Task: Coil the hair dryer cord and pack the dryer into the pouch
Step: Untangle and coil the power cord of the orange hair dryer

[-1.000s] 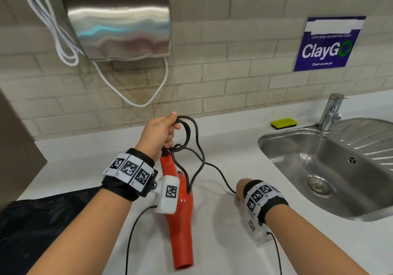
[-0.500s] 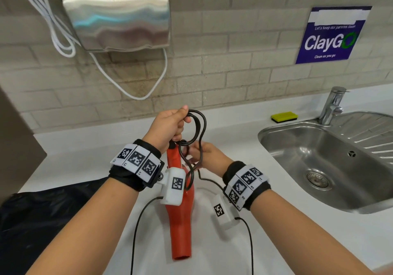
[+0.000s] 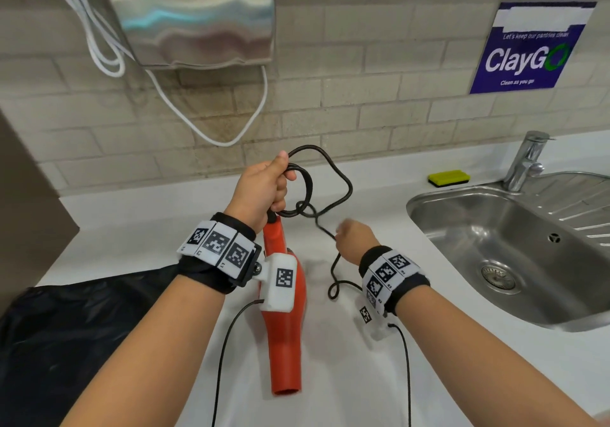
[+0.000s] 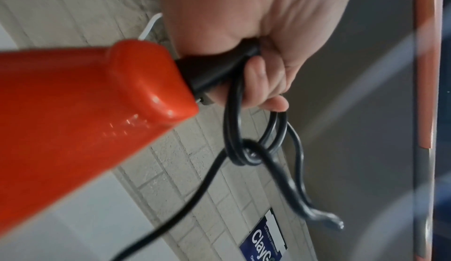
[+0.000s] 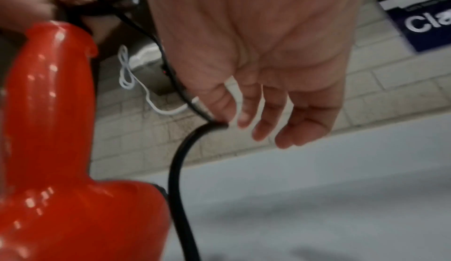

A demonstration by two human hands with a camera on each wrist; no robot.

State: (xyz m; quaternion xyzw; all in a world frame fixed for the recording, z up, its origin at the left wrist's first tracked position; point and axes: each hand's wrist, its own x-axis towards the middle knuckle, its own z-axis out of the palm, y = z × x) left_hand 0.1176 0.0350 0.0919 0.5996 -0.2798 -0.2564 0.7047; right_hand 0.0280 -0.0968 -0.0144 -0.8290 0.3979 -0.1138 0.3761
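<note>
A: What takes up the most room?

B: The white desk, with a steel sink set into its right side and a black pouch lying flat at its left edge.

A: And the dryer?

B: The red hair dryer hangs over the desk between the forearms, handle end up and nozzle pointing down toward the person. It is well apart from the pouch's opening, which I cannot make out.

A: Who holds it?

B: The left hand. Its grip is closed round the black collar at the top of the handle, and the same fingers clamp several loops of the black cord, which stand up and to the right of the fist.

A: The other hand?

B: The right hand is lower and to the right. Its grip is narrow: thumb and forefinger pinch one strand of the cord, the other fingers loose and nearly straight. Below the pinch the cord drops to a small curl on the desk.

A: Anything smaller?

B: A yellow sponge lies beside the tap.
</note>
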